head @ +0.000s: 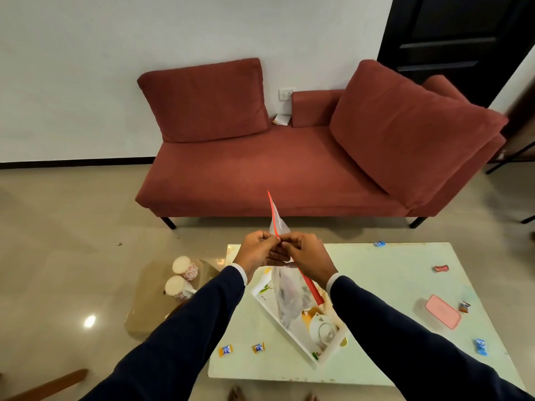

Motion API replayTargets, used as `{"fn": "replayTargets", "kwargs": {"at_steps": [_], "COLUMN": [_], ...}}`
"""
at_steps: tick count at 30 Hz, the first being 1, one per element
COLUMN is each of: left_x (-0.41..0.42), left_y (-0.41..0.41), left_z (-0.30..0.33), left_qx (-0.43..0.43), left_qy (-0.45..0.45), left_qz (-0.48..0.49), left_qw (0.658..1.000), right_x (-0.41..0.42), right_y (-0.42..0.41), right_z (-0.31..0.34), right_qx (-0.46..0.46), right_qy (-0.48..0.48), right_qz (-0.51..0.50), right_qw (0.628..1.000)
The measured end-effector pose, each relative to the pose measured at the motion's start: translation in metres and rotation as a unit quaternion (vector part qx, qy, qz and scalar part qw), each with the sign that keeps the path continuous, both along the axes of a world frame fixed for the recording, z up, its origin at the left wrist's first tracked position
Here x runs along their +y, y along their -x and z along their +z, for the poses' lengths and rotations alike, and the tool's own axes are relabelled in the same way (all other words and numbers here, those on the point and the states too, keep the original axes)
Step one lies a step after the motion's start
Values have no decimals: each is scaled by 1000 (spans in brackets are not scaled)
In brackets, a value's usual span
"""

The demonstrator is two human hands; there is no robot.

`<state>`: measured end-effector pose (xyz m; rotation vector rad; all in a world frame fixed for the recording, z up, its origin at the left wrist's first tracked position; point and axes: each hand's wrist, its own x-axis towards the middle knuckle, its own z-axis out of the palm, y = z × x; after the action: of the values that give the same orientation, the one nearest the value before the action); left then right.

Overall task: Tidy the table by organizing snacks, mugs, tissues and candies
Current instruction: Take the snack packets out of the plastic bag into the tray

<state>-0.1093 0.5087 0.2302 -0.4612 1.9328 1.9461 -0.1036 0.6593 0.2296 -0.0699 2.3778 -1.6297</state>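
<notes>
While wrapped candies (225,350) lie scattered along the near edge of the pale table (376,285), a white box (301,340) sits behind them. Above it, left hand (257,250) and right hand (307,253) pinch a clear zip bag (285,296) by its red strip. Two mugs (181,277) stand left; a red sofa (260,169) lies beyond.

Red sofa (260,175) sitting far against a white wall (115,39), two cushions (202,99) leaning on it, dark door (451,39) standing far right
</notes>
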Motion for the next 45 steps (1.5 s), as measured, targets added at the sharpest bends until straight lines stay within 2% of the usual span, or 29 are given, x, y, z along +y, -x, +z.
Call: {"fn": "replayTargets", "kwargs": {"at_steps": [9, 20, 32, 39, 42, 45], "left_x": [6, 8, 4, 6, 2, -3], "left_y": [2, 4, -2, -4, -6, -8], "left_z": [0, 1, 1, 3, 0, -4], "left_qx": [12, 24, 34, 50, 48, 44], "left_qy": [4, 23, 30, 66, 45, 17], "left_qz": [-6, -8, 0, 11, -1, -21], "left_qw": [1000, 999, 999, 997, 998, 999], "right_x": [6, 3, -4, -13, -10, -4], "right_y": [0, -5, -10, -19, -18, -15], "right_z": [5, 4, 3, 2, 5, 7], "right_qx": [31, 47, 92, 119, 105, 59], "right_qy": [-35, -21, -71, -125, -102, -28], "right_qz": [3, -18, -16, -12, -21, -44], "right_qw": [999, 998, 993, 985, 989, 997]}}
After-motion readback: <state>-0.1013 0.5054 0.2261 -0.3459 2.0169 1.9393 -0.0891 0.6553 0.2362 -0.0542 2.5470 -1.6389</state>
